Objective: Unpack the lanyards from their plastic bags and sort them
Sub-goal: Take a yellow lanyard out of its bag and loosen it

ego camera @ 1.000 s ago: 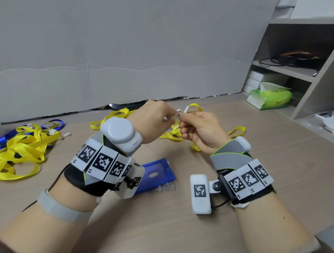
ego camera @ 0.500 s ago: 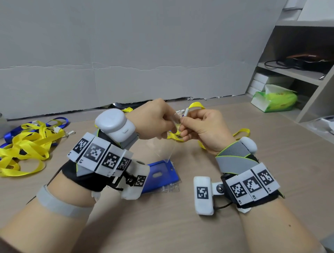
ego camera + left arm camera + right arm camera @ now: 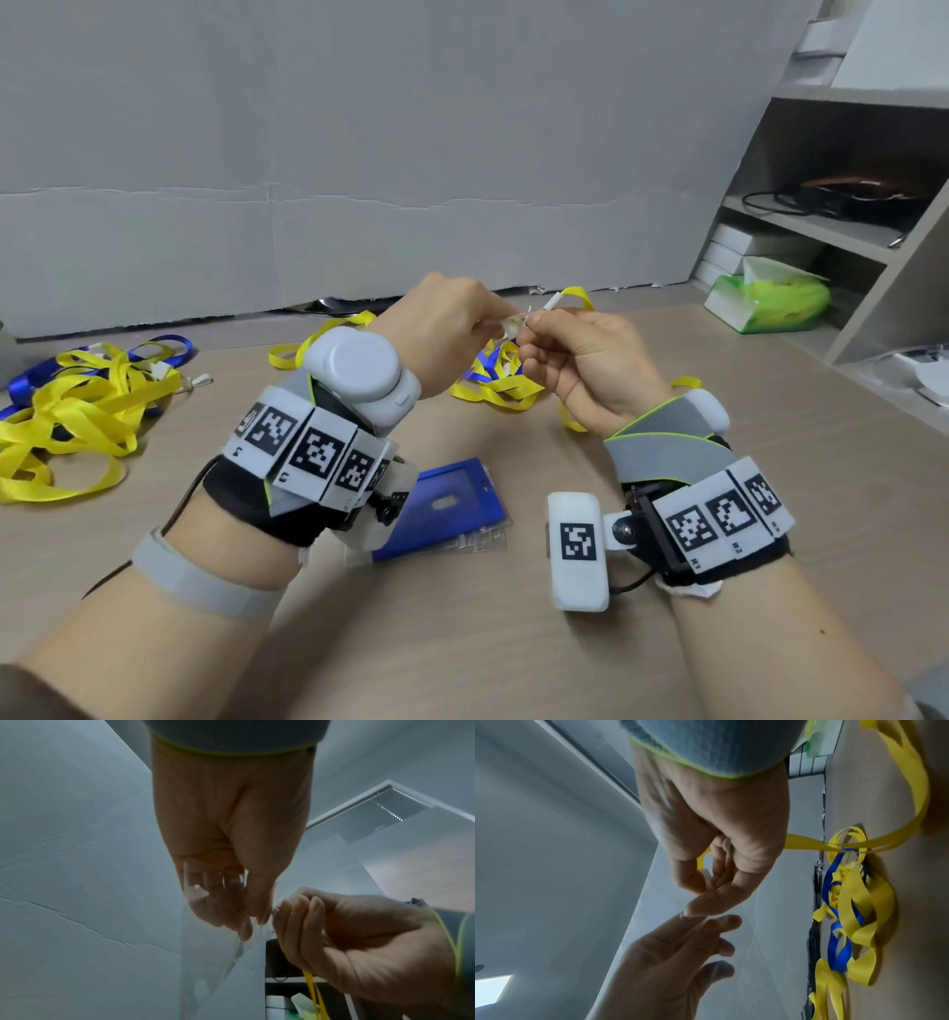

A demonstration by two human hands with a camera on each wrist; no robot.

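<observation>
Both hands raised over the table (image 3: 462,642), fingertips meeting above the blue card holder (image 3: 441,506); left hand (image 3: 447,334) pinches a clear plastic bag (image 3: 205,888), which hangs down from its fingers in the left wrist view; right hand (image 3: 590,370) curled round a yellow lanyard (image 3: 575,298), thumb and forefinger on its white clip end (image 3: 552,301); strap trails from the fist down to the table beyond the holder.

Change: half a second ago the bag hung visibly below the hands toward the holder; now, from the head view, only a small clear scrap shows between the fingertips and the hands sit a bit higher; a second ago the hands were lower and the bag barely showed; so the bag looks gathered up into the left hand; whether the lanyard end is fully out of it, cannot tell.

Meaning: likely the tail of the unbagging step for this lanyard; next would be dropping the bag and sorting by colour.

Sorted heap (image 3: 67,411), mostly yellow with some blue, far left of the holder; mixed yellow-blue pile (image 3: 493,380) just beyond the holder, under the hands; more work left there.
</observation>
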